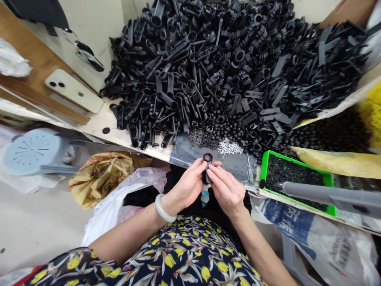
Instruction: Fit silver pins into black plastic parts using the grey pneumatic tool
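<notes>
Between both hands, just in front of the bench edge, is a black plastic handle with a ring end [207, 158]. My left hand [192, 180] grips it from the left, with the ring end pointing away from me. From the other side my right hand [228, 188] presses its fingers against the handle's body. Just beyond the hands, small silver pins [229, 147] lie in a little heap on a dark mat [181, 149]. Beside them are tiny dark metal parts [196, 138] and small black rings [222, 119].
A large pile of black plastic parts [184, 67] covers the bench. At right stand a green tray [263, 169] of small black pieces and a grey bar [327, 194]. A phone [74, 90], a blue stool [31, 151] and a yellow sack [98, 178] are at left.
</notes>
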Tool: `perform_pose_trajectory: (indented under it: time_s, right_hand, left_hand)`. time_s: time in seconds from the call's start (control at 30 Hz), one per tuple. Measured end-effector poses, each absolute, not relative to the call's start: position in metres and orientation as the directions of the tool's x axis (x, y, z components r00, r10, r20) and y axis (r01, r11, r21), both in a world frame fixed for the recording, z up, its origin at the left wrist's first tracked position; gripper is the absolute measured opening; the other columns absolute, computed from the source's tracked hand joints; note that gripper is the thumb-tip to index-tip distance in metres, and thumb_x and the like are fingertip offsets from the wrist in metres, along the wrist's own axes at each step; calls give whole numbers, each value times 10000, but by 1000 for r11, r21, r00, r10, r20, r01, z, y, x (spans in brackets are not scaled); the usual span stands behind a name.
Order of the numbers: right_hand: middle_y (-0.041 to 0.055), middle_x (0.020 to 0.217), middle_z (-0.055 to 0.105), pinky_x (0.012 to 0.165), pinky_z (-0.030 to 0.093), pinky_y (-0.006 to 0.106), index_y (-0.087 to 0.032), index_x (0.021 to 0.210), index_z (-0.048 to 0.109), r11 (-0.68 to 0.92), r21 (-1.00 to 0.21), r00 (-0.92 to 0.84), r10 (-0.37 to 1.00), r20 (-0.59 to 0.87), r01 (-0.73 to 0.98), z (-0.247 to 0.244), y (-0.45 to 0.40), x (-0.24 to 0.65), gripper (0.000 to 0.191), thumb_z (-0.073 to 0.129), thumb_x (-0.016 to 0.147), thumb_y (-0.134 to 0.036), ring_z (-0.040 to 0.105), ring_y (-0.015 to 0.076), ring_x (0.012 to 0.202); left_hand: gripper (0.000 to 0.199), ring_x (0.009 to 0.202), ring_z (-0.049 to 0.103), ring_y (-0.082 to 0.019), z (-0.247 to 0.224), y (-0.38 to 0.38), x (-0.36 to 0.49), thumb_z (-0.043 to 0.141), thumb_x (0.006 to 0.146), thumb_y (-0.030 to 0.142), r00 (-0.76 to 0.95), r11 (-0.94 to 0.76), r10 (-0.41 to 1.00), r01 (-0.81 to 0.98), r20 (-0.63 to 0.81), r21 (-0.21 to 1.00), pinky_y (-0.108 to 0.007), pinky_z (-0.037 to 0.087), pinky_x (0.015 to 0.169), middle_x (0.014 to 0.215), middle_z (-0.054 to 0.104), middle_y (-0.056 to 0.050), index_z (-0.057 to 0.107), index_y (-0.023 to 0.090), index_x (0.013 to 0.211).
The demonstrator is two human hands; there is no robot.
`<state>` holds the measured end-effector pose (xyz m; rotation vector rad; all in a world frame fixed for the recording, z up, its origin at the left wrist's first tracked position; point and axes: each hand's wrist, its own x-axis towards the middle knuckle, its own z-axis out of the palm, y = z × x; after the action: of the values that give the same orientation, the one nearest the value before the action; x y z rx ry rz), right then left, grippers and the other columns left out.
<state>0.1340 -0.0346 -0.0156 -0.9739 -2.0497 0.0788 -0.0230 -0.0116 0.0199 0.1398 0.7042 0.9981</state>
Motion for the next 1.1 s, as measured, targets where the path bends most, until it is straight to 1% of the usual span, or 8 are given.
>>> perform_pose_trajectory:
  time_s: [0.33,0.6,0.7,0.77,0.83,0.9,1.0,1.1]
  right_hand:
    - [160,1412,689,1128,582,524,-105,1439,620,581,-356,-408,792,454,732,1,-45,117,487,597,963,-3,686,314,1253]
    - [178,1486,619,1125,564,514,-158,1535,523,555,-393,-391,817,423,733,6,-50,118,558,607,989,-78,616,317,1342]
    - [158,1382,658,1034,598,477,-224,1446,596,507,-504,-280,843,459,700,10,-54,120,477,671,982,-148,661,293,1245]
    - [115,1202,695,949,614,422,-240,1301,654,381,-664,-108,904,414,643,11,-56,122,328,704,978,-211,696,247,1094]
    - [66,1074,689,882,614,374,-245,1165,656,195,-836,16,971,237,512,10,-55,121,199,715,981,-293,696,207,973]
    - [47,1077,690,873,608,351,-249,1130,635,51,-938,-11,999,50,344,5,-51,118,197,705,988,-365,694,194,961]
    - [46,1108,701,885,594,332,-245,1157,631,8,-990,-108,994,-7,139,-2,-41,111,201,659,1016,-386,691,185,988]
    - [40,1035,695,835,566,305,-226,1045,671,99,-986,-83,993,88,131,-4,-36,105,125,617,1040,-339,669,170,934]
  left_hand:
    - [224,1152,706,-242,12,-15,-19,778,912,304,171,435,879,-667,-445,604,-409,504,1097,1091,780,-94,611,177,987]
    - [241,1041,722,-222,11,-15,-16,748,935,363,111,382,910,-594,-399,707,-366,547,990,1042,770,-84,614,177,1010]
    - [232,953,729,-195,8,-15,-18,684,987,396,56,335,929,-545,-366,769,-335,563,921,1005,764,-64,607,188,1054]
    - [223,921,731,-191,6,-17,-21,630,1026,414,44,295,948,-495,-315,817,-343,568,912,987,763,-52,601,203,1093]
    - [226,998,732,-203,6,-19,-24,597,1053,419,56,240,969,-433,-239,869,-369,548,993,1033,772,-60,613,214,1145]
    - [267,1156,705,-227,8,-22,-25,600,1057,424,101,210,978,-410,-184,888,-398,492,1110,1167,774,-87,635,220,1226]
    - [335,1367,599,-258,15,-24,-25,653,1030,420,167,254,966,-471,-198,845,-416,402,1221,1409,697,-112,671,221,1299]
    - [344,1460,516,-269,20,-25,-26,742,969,381,175,335,942,-537,-286,774,-391,375,1248,1541,607,-92,726,222,1274]
